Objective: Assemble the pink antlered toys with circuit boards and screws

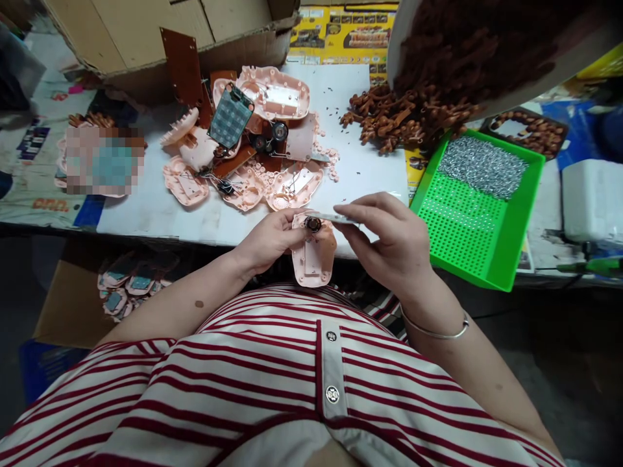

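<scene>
My left hand [275, 239] grips a pink plastic shell half [314, 263] by its upper left side, at the table's front edge. A small round black speaker [312, 224] sits at the top of that shell. Over the shell's upper right, my right hand [389, 237] pinches a thin flat board [331, 217] between thumb and fingers. The board is seen nearly edge-on, so its face is hidden. Behind the hands lies a pile of pink shells [294, 185] with wires, speakers and a dark green circuit board [231, 117].
A green perforated basket [520, 240] holds many small screws [481, 165] at the right. Brown plastic parts [389, 120] spill from a large white tub [396, 45]. A cardboard box [126, 39] stands at the back left. Assembled-looking pieces [139, 282] lie in a lower box at left.
</scene>
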A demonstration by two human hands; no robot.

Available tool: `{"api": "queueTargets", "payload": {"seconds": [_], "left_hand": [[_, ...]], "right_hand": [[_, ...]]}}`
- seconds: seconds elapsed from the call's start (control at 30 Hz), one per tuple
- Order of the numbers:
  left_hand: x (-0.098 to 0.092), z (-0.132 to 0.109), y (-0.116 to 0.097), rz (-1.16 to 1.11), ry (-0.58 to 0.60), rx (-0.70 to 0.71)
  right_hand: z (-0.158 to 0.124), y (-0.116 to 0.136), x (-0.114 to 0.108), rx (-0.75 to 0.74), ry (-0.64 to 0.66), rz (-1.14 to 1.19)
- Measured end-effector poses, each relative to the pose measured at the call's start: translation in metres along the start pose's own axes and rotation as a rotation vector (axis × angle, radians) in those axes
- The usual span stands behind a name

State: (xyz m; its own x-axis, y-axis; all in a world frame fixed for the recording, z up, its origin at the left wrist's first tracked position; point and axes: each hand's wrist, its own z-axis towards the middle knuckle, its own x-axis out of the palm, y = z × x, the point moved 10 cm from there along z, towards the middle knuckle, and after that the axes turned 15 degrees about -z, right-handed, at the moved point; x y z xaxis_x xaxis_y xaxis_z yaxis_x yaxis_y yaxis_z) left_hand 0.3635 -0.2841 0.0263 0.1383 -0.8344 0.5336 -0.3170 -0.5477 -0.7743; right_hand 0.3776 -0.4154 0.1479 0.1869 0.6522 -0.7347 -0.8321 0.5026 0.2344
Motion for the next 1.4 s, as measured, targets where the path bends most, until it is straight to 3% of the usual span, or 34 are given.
{"api": "queueTargets", "payload": {"seconds": [0.27, 0.57, 1.13, 1.4], "left_hand": [[-0.007, 0.000, -0.004, -0.041, -0.064, 0.023], [-0.007, -0.001, -0.006, -0.014, -0.072, 0.042], [-0.008, 0.001, -0.004, -0.035, -0.064, 0.024], [-0.010, -0.002, -0.001, -0.145, 0.025, -0.118]], "right_hand": [[-0.046, 0.037, 0.007, -0.256, -0.107, -0.119], [-0.053, 0.048, 0.023, -0.316, -0.079, -0.221], [-0.053, 0.046, 0.023, -0.253, -0.130, -0.147], [-0.059, 0.039, 0.027, -0.198, -0.119, -0.100]]}}
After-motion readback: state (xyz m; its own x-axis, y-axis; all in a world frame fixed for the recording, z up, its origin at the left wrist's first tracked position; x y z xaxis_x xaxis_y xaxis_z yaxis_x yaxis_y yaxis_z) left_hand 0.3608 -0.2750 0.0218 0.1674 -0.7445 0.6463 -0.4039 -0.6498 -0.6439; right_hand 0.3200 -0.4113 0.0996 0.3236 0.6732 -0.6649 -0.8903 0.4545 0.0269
